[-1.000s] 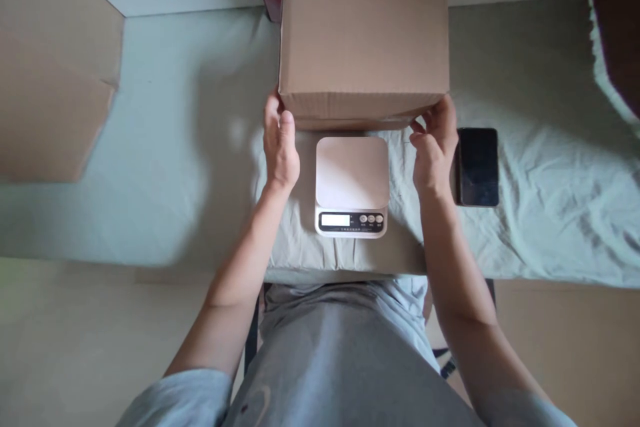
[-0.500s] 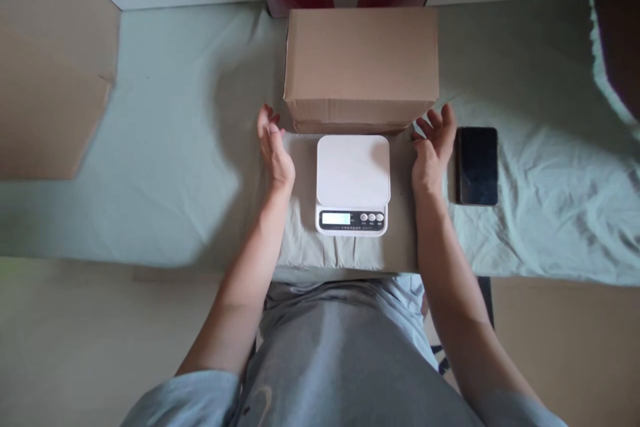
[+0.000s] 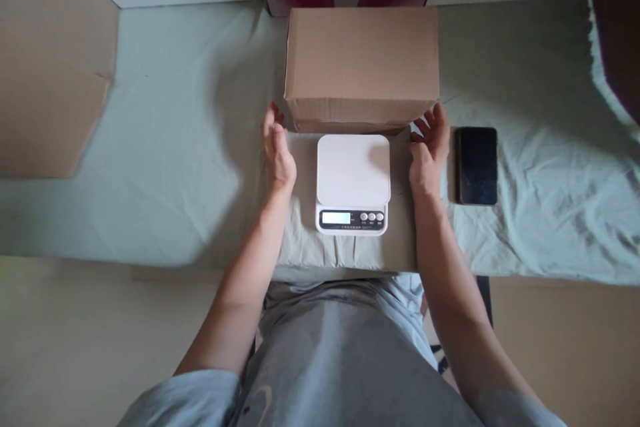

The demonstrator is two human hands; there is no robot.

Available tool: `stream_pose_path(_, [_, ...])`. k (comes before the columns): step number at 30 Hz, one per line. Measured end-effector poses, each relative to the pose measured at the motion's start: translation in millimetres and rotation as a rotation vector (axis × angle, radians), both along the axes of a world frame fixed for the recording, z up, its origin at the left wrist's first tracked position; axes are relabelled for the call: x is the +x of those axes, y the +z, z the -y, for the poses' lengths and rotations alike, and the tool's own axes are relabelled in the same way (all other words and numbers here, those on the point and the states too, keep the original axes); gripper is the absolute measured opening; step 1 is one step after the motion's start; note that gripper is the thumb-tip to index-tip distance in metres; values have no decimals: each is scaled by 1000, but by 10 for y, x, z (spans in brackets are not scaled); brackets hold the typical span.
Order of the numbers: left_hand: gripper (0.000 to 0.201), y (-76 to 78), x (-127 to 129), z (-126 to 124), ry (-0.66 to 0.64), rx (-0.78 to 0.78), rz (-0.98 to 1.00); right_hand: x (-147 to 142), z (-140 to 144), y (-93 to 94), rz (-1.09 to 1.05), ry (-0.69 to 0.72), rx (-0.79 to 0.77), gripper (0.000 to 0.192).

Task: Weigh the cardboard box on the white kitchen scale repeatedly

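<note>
Both hands, left (image 3: 277,150) & right (image 3: 428,153), grip wide, empty, beside cardboard box (image 3: 361,63) corners.

Black phone (image 3: 477,165) lies right of white scale (image 3: 353,183).

You're looking at a plain brown cardboard box (image 3: 361,60), closed up and sitting flat on the pale green sheet (image 3: 175,147), long side facing you. It's resting square just behind the small white kitchen scale (image 3: 353,183), with its near bottom edge sitting close to the scale's back edge.
</note>
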State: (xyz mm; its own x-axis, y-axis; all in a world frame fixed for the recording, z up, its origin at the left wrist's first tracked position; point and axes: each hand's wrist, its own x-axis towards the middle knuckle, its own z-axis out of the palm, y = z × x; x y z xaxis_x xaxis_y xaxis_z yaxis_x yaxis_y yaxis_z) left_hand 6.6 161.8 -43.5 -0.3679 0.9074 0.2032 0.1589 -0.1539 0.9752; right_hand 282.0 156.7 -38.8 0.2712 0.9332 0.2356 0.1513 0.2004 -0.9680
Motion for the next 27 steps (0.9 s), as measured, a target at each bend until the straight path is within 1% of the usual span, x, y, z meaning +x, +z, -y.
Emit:
stream_pose_path(5, [76, 18, 17, 27, -111, -2, -140, -47, 38, 54, 95, 191, 75, 67])
stream_pose_path(9, [78, 83, 62, 19, -153, -17, -198, -37, 5, 45, 118, 230, 64, 70])
stream_pose_path(12, [74, 237, 87, 28, -204, 16, -180, -13, -11, 124, 103, 212, 112, 70])
stream_pose_path(14, [69, 403, 92, 86, -210, 72, -167, -10, 43, 266, 100, 175, 163, 69])
stream_pose_path(16, [65, 589, 94, 212, -204, 125, -162, -20, 179, 453, 110, 142, 180, 66])
stream_pose_path(18, [61, 745, 107, 409, -191, 135, -146, -34, 392, 620, 122, 124, 158, 64])
stream_pose_path(20, [55, 824, 140, 653, -152, 99, -105, -43, 651, 702, 119, 99, 148, 63])
stream_pose_path(22, [48, 812, 187, 905, -110, 72, -65, -41, 916, 679, 133, 92, 88, 63])
stream_pose_path(25, [43, 697, 243, 1209, -105, 20, -14, -23, 1256, 517, 123, 63, 13, 60])
stream_pose_path(27, [43, 622, 251, 1338, -86, 0, -12, -9, 1420, 401, 118, 48, -21, 60])
